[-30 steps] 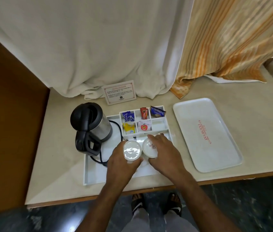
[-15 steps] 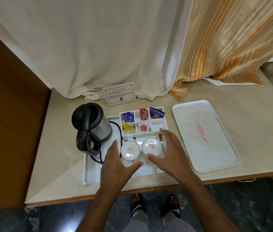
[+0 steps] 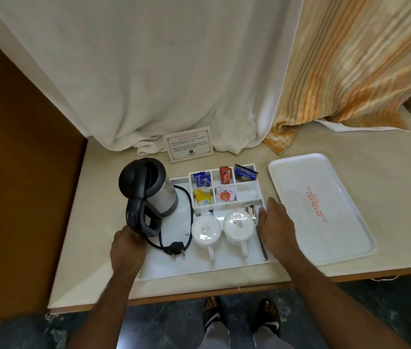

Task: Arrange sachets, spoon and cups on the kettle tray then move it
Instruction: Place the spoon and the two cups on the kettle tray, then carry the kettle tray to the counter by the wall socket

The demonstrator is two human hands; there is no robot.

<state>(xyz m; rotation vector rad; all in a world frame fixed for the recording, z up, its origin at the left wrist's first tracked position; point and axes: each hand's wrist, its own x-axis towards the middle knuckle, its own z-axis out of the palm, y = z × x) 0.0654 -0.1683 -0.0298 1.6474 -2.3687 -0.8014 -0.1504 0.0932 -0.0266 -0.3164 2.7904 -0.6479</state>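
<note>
hands now apart, two cups point(image 3: 207, 231), one spoon point(image 3: 256, 227)

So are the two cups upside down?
Yes, upside down. Both cups show flat bases with ring rims facing up, no hollow inside, handles pointing toward the person.

A single head-worn wide-angle camera looks steeply down from close above the table point(image 3: 350, 157), its near edge and the floor visible.

Left hand point(image 3: 127, 248) — palm down, fingers curled forward, forearm extended. Right hand point(image 3: 276, 229) — palm down, fingers together, thumb toward the left hand; well apart.
</note>
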